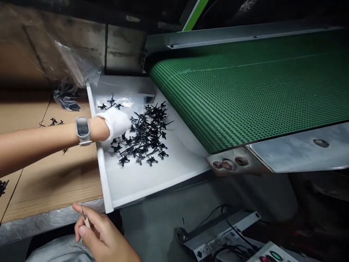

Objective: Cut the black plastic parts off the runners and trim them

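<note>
My left hand (pixel 119 123), in a white glove, is over the left part of a white tray (pixel 131 193), at the edge of a pile of small black plastic parts (pixel 147 134). The glove is blurred, and its fingers cannot be made out. Low in the view, in front of the table edge, my bare right hand (pixel 102 234) is closed around a small pointed tool (pixel 86 220) with a pale handle and thin metal tip. A few more black parts (pixel 111 102) lie just beyond the glove, by a clear plastic bag (pixel 133 103).
A green conveyor belt (pixel 245 91) ends over the tray's right side, with a metal side rail (pixel 300 145). On the left, a wooden tabletop (pixel 62 178) carries several black parts (pixel 53 121) and a plastic bag (pixel 68 96). A control box (pixel 272 253) and cables sit at lower right.
</note>
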Available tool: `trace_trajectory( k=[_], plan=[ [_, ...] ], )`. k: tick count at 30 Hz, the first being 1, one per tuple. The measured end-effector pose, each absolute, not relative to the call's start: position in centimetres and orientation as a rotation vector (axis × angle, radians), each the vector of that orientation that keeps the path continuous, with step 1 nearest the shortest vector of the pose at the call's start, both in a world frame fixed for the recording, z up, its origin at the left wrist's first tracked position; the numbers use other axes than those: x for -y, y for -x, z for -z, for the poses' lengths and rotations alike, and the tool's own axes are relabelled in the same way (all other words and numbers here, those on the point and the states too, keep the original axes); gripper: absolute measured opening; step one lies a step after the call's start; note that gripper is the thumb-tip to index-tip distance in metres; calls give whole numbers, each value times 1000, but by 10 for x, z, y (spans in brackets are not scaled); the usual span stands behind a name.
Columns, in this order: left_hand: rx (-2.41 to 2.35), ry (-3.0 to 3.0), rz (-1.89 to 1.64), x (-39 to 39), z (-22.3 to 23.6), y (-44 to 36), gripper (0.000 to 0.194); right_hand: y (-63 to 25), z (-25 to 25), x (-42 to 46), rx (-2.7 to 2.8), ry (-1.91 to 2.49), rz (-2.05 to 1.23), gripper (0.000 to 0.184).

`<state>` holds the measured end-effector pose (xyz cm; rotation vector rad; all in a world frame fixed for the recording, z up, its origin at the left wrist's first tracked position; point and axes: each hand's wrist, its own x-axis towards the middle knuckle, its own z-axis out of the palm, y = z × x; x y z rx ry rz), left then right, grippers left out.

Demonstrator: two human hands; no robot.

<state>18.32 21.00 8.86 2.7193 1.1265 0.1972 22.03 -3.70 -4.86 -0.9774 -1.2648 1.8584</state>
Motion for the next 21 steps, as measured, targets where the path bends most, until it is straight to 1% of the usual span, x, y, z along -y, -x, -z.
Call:
trace_trajectory(
  k=[3,5,7,10,12,13,15,18,21],
  plan=[
    [-1201,-2888,-162,-216,-111,-164,23,-221,50,36,1270,972,-1830,76],
    [-1310,-3014,-282,-214,-127,-143,28,-220,49,33,1286,933,-1819,81],
    [-1361,-3087,-434,-202,-138,-117,34,-220,46,30,1311,873,-1807,82],
    [-1141,-3196,-662,-168,-138,-72,34,-220,37,28,1352,813,-1764,73],
    [-1005,-3208,-805,-139,-130,-44,24,-222,32,28,1346,807,-1751,60],
    [-1000,-3198,-839,-125,-124,-32,21,-224,29,28,1331,824,-1745,52],
    [-1059,-3148,-883,-99,-113,-13,19,-227,25,28,1335,803,-1713,41],
    [-1132,-3023,-891,-72,-96,5,19,-229,20,25,1431,780,-1589,33],
    [-1118,-2841,-894,-55,-85,15,24,-227,16,20,1488,726,-1456,35]
  ],
)
